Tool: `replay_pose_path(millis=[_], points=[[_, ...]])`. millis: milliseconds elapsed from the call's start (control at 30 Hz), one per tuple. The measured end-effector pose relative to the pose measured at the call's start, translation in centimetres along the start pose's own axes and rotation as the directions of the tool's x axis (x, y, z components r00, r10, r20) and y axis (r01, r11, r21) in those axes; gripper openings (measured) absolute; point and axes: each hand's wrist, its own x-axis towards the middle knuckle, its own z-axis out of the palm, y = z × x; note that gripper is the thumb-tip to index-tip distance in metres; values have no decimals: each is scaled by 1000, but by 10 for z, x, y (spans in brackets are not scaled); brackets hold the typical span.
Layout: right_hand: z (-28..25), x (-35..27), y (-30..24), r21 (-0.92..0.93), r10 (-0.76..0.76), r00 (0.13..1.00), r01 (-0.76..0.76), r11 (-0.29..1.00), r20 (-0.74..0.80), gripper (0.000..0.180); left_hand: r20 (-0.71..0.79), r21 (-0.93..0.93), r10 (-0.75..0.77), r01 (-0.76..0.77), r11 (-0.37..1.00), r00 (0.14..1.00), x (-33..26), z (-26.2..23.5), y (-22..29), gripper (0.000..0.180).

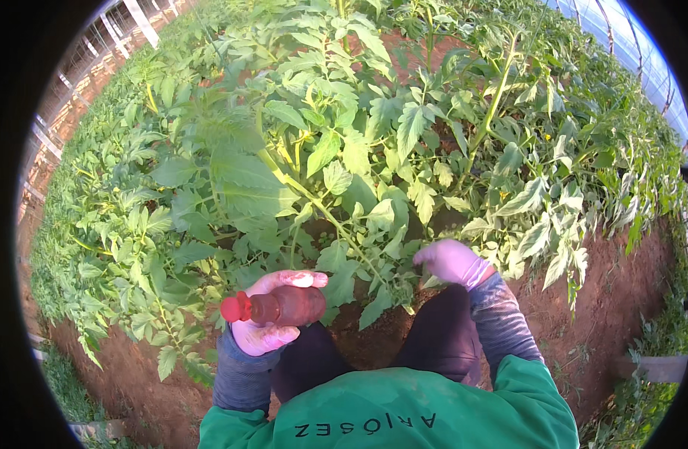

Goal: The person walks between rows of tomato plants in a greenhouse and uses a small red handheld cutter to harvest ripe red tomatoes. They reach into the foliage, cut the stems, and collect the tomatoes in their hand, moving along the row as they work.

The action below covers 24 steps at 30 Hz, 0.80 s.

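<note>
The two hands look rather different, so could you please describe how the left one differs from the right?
The left hand holds a red bottle tipped sideways; the right hand shows no object in it. The left hand is stained red in places; the right hand shows no plain red stain. Both emerge from greyish sleeves.

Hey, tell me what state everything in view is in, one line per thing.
Red bottle: held on its side
Red cap: fitted on, pointing left
Left hand: curled around the bottle, stained reddish
Right hand: fingers bent, beside foliage; grip unclear
Near stem: slanting
</note>
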Motion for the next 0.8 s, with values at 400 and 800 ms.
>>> replay_pose_path(millis=[400,800], points=[[-22,241,-62,831,-55,952,291,474,-301,25,-170,-39,41,-48,998,985,-44,-4,-5,63],[47,257,-94,328,240,310,273,904,-920,22,-329,53,36,-20,998,944,-59,-30,-16,65]])
